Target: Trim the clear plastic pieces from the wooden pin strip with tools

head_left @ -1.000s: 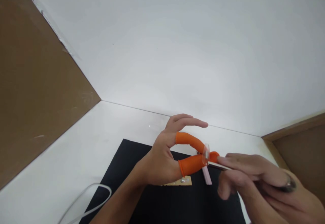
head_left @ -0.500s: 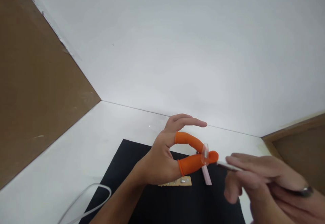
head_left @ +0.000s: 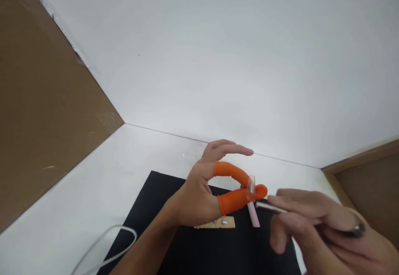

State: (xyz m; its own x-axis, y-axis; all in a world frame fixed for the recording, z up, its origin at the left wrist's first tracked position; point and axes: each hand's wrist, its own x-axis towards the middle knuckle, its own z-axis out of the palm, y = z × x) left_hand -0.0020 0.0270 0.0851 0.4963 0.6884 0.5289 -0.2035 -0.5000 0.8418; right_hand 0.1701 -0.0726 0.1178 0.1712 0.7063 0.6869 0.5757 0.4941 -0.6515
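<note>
My left hand (head_left: 199, 192) wears orange finger cots (head_left: 235, 200) on the thumb and index finger. Pinched between them is a clear curved piece like a false nail tip (head_left: 251, 188), held upright, with a pale shiny patch on it. From the lower right comes my right hand (head_left: 314, 214), its thumb and fingers closed on a slim silver tool (head_left: 270, 207) whose kind I cannot make out. The tool's end is close beside the left thumb tip and the nail tip; whether it touches cannot be told. The right hand is slightly blurred.
A black mat (head_left: 199, 252) lies under the hands. On it are a tan strip (head_left: 230, 223) with shiny pieces and a pink stick (head_left: 254, 217). A white cable (head_left: 109, 229) loops at the left. White and brown panels (head_left: 56, 100) enclose the work area.
My right hand has moved a little left, bringing the tool's end down and left, below the left thumb tip. My left hand has barely shifted and keeps its pinch.
</note>
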